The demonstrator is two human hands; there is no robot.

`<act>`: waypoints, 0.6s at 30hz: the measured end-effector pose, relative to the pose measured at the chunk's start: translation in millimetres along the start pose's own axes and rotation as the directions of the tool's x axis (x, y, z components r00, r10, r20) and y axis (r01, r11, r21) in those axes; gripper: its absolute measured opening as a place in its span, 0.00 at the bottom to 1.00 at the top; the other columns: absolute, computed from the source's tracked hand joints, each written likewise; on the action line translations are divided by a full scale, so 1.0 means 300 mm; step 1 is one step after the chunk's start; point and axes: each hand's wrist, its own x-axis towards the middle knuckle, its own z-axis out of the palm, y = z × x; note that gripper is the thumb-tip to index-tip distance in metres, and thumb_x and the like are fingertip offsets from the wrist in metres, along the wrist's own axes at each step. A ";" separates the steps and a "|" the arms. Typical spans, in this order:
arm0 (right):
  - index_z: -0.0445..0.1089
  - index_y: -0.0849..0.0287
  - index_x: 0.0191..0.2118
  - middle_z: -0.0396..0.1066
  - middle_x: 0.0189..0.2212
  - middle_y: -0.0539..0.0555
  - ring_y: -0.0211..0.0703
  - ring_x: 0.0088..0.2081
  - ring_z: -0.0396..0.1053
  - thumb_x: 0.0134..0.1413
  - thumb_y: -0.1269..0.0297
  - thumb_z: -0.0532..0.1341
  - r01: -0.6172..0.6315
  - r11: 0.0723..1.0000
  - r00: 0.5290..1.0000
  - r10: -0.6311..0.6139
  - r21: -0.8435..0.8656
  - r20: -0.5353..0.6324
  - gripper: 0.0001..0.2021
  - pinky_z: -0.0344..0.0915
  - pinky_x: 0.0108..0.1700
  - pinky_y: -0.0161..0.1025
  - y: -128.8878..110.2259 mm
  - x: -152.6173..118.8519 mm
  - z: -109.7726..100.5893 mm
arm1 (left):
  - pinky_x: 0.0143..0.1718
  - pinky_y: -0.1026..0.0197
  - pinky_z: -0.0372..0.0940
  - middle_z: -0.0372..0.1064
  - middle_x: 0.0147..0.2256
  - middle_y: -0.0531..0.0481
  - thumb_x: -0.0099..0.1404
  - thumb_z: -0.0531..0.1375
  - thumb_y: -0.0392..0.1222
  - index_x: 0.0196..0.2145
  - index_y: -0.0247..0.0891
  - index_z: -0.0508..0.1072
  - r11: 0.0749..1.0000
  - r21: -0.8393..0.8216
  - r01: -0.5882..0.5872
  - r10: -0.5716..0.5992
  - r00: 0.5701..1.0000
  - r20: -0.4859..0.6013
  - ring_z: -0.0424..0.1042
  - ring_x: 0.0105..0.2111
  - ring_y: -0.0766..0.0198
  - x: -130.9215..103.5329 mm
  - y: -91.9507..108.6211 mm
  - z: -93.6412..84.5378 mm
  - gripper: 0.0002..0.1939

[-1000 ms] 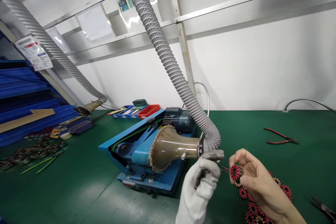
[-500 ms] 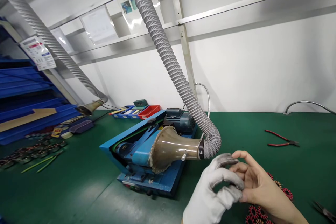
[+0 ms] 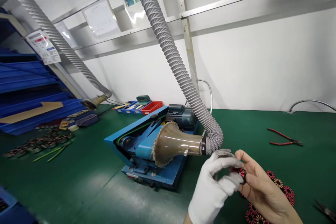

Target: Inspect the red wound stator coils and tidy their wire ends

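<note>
Green bench point(image 3: 86, 185) | red coil point(image 3: 242, 174) between left hand point(image 3: 215, 182) and right hand point(image 3: 262, 187) | both pinching it

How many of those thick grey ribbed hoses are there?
2. The middle hose slants down to a brown cone at the blue machine; the left hose ends in another cone. Others may be out of frame.

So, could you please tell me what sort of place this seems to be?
Probably an electrical-parts workshop or factory workbench: a blue motor-driven machine under a ribbed grey duct, red-handled pliers, and many small red-wound coils on the green worktop.
</note>
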 end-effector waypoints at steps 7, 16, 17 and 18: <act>0.70 0.56 0.35 0.73 0.34 0.49 0.37 0.34 0.72 0.41 0.66 0.77 -0.017 0.999 1.000 0.016 -0.039 -0.021 0.17 0.69 0.37 0.34 0.012 0.002 0.022 | 0.42 0.58 0.68 0.78 0.31 0.46 0.50 0.69 0.34 0.19 0.38 0.74 0.985 -0.172 -0.015 -0.006 0.992 -0.123 0.75 0.40 0.54 -0.004 -0.028 0.024 0.08; 0.77 0.56 0.38 0.76 0.33 0.50 0.34 0.29 0.73 0.42 0.68 0.77 -0.049 0.997 0.999 0.050 0.058 -0.012 0.14 0.73 0.34 0.32 0.021 0.012 0.017 | 0.38 0.62 0.71 0.78 0.31 0.50 0.48 0.74 0.51 0.23 0.40 0.66 0.894 -0.447 0.010 -0.153 0.946 -0.285 0.78 0.36 0.59 -0.019 -0.038 0.022 0.20; 0.77 0.56 0.37 0.76 0.32 0.50 0.34 0.29 0.74 0.44 0.67 0.76 -0.057 0.996 0.998 0.058 0.074 -0.016 0.13 0.73 0.35 0.32 0.022 0.011 0.014 | 0.37 0.63 0.71 0.78 0.32 0.51 0.48 0.73 0.49 0.23 0.40 0.67 0.889 -0.456 -0.034 -0.130 0.937 -0.323 0.78 0.34 0.62 -0.018 -0.037 0.012 0.19; 0.77 0.56 0.37 0.76 0.32 0.50 0.35 0.29 0.75 0.45 0.67 0.76 -0.066 0.994 0.997 0.068 0.091 -0.023 0.13 0.73 0.36 0.32 0.022 0.008 0.011 | 0.37 0.64 0.71 0.78 0.32 0.53 0.49 0.73 0.48 0.24 0.40 0.68 0.886 -0.456 -0.081 -0.100 0.928 -0.360 0.78 0.32 0.64 -0.018 -0.036 -0.001 0.18</act>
